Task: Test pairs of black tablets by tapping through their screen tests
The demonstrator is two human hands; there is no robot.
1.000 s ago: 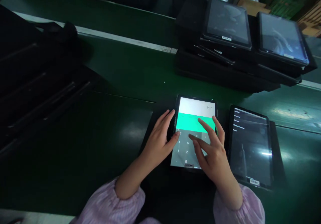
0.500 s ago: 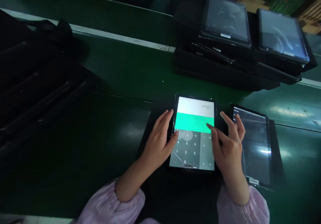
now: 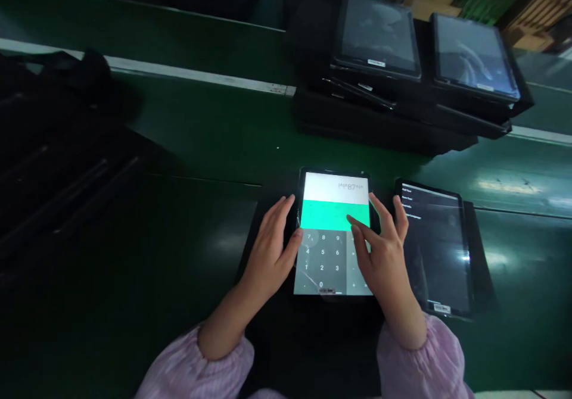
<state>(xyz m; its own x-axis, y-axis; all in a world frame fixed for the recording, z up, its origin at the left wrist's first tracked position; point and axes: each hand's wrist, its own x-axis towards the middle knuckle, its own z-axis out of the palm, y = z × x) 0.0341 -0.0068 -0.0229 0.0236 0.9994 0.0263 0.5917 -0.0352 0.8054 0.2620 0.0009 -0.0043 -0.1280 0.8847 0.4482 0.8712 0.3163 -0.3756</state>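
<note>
The tablet (image 3: 333,232) lies flat on the green table (image 3: 201,131) right in front of you, with number keys on its screen. Your left hand (image 3: 270,256) is open, its thumb at the tablet's left side. Your right hand (image 3: 379,250) is open too, its fingers (image 3: 351,221) on the screen. Just right of the tablet lies another tablet (image 3: 433,250). Behind the tablet, more tablets (image 3: 378,36) sit on black piles.

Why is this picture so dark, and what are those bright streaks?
In the head view, the lit calculator tablet outshines everything, the black cases at left sink into shadow, a white glare streak crosses the right tablet's glass, and pale reflections sit on the green bench.
</note>
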